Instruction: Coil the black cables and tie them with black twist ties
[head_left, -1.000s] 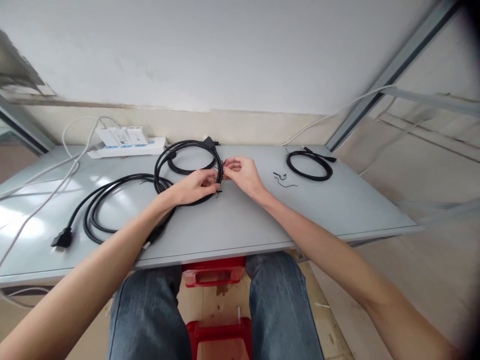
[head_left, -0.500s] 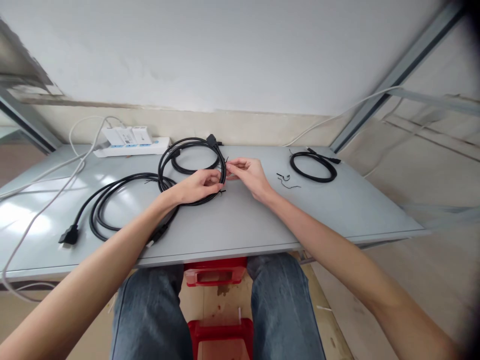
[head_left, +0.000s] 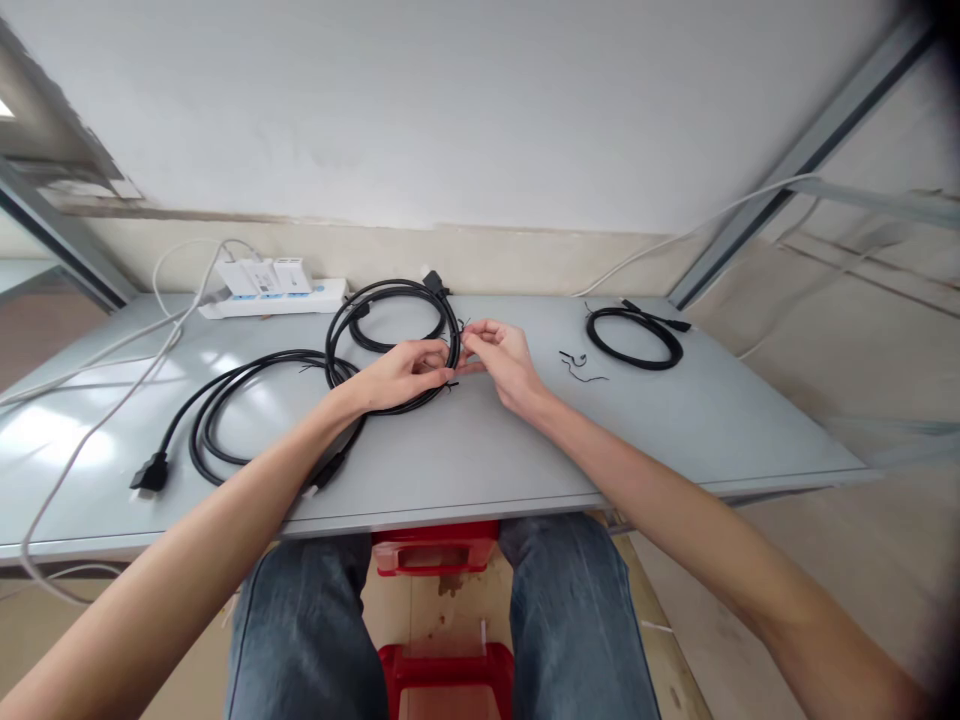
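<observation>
My left hand (head_left: 411,374) is closed round the right side of a coiled black cable (head_left: 330,346), which stands tilted up off the table. My right hand (head_left: 507,362) is at the same side of that coil, thumb and forefinger pinching a thin black twist tie (head_left: 460,326) wrapped there. A second tie end (head_left: 451,385) pokes out just below my left fingers. The coil's connector plug (head_left: 434,284) shows at its top. Behind it, another coiled black cable (head_left: 375,346) lies on the table.
A larger loose cable coil (head_left: 196,430) with an HDMI-type plug (head_left: 152,472) lies left. To the right are loose twist ties (head_left: 581,370) and a coiled cable (head_left: 628,359). A white power strip (head_left: 322,297) with chargers sits at the back left, white cords trailing leftward.
The whole view has shifted slightly, so everything sits a little further right. My right fingers have moved slightly at the tie; my left hand keeps its hold on the coil.
</observation>
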